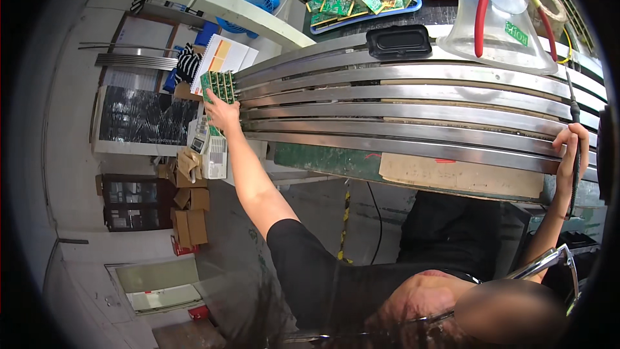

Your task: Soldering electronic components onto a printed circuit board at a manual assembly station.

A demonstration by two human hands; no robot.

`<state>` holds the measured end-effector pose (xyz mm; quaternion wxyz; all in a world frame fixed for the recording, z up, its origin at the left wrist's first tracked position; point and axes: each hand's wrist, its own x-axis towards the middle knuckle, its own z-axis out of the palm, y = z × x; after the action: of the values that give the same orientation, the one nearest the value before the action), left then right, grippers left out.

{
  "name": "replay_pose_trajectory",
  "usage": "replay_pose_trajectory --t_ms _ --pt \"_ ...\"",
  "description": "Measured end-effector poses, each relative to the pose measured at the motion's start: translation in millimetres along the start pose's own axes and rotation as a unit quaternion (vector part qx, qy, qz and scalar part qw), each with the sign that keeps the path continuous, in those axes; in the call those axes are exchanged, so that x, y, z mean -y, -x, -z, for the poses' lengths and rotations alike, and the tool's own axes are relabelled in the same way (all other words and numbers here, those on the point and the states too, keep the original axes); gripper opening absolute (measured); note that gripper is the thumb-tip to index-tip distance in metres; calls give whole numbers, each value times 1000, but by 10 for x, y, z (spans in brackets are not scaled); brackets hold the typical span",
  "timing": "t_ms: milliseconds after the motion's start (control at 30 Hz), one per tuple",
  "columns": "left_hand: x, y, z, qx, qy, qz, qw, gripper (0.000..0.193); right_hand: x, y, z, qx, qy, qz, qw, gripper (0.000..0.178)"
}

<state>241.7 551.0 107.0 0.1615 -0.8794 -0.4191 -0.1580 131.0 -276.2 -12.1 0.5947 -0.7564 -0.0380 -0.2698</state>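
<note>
At the left end of the long metal rails (310,116), my left hand (223,113) grips a green circuit board panel (219,83) by its near edge. The panel stands tilted, with rows of small parts across it. Over on the far right, my right hand (572,148) has its fingers closed around what looks like a soldering iron (575,111). Its thin tip points up and away, beside a translucent plastic holder (500,42). A dark cord runs down below that hand. Part of the right palm is hidden.
Red-handled pliers (481,26) hang on the holder. A black plastic tray (399,42) rests on the rails. Behind are a blue tray (365,21) heaped with green boards and a blue fan (248,3). A notebook (223,55) and a white device (215,158) lie by the left hand.
</note>
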Motion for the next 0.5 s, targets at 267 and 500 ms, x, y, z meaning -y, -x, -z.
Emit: replay_pose_trajectory --t_ms 267,500 --pt "59 305 -13 -87 8 -65 994 99 48 -5 -56 -1 -21 -6 1000 23" --pt "4 1111 81 -239 157 -324 902 92 178 -13 -74 -25 -3 -21 999 23"
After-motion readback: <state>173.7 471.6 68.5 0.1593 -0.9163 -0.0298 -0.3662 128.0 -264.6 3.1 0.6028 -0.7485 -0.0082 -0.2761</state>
